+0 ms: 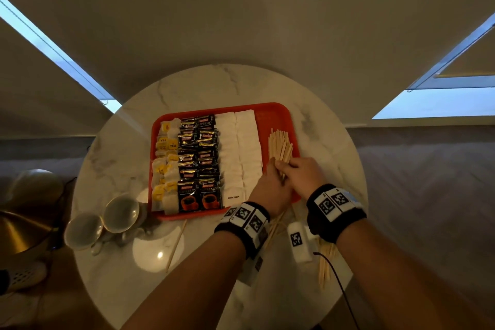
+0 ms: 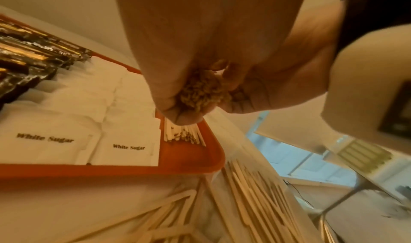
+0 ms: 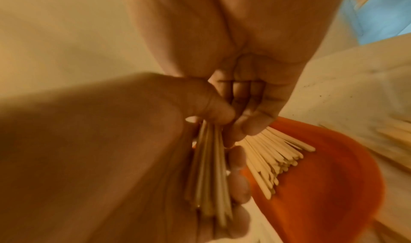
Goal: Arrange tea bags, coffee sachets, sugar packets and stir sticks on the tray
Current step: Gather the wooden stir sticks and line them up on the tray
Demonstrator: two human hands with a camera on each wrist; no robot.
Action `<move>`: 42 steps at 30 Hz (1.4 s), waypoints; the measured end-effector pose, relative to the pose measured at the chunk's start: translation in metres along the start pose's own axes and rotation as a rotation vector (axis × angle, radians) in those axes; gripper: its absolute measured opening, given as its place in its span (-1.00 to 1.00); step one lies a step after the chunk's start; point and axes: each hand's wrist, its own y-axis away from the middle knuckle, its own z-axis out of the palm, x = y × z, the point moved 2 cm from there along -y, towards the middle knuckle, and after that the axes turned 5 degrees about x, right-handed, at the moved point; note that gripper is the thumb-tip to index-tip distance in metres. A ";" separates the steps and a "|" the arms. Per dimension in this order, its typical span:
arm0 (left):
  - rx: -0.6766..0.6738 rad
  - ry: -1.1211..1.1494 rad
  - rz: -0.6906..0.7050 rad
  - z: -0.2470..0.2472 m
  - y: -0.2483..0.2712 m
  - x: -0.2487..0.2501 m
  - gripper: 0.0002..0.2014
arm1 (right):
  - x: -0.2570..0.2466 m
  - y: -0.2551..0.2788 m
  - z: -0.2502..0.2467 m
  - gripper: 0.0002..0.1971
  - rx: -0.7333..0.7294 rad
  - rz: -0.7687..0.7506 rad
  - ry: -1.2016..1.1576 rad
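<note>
A red tray [image 1: 273, 115] holds a column of tea bags [image 1: 166, 158], two columns of black coffee sachets [image 1: 199, 158] and two of white sugar packets [image 1: 238, 153]. Wooden stir sticks [image 1: 280, 144] fan out along its right side. My left hand [image 1: 272, 169] grips a bundle of stir sticks [image 3: 209, 167] over the tray's right part; their cut ends [image 2: 202, 92] show inside its curled fingers. My right hand [image 1: 282, 165] meets it from the right, fingers curled on the same sticks. More stir sticks [image 3: 273, 151] lie on the tray [image 3: 322, 176] beneath.
The tray sits on a round marble table [image 1: 321, 104]. Loose stir sticks [image 1: 325, 262] lie near the front right edge, and one stick [image 1: 176, 244] lies in front of the tray. Two cups [image 1: 120, 211] lie tipped at the left. A thin black cable [image 1: 340, 284] trails off the table's front.
</note>
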 end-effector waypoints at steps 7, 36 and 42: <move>0.120 -0.021 -0.103 -0.001 -0.038 -0.001 -0.55 | -0.001 -0.058 -0.019 -0.73 -0.126 -0.013 0.070; 0.338 -0.288 -0.037 -0.008 -0.031 -0.033 -0.69 | 0.003 -0.063 -0.007 -0.63 -0.020 -0.180 0.445; 0.448 -0.369 -0.149 -0.048 0.057 -0.111 -0.89 | 0.027 0.013 0.016 -0.78 -0.105 -0.219 0.572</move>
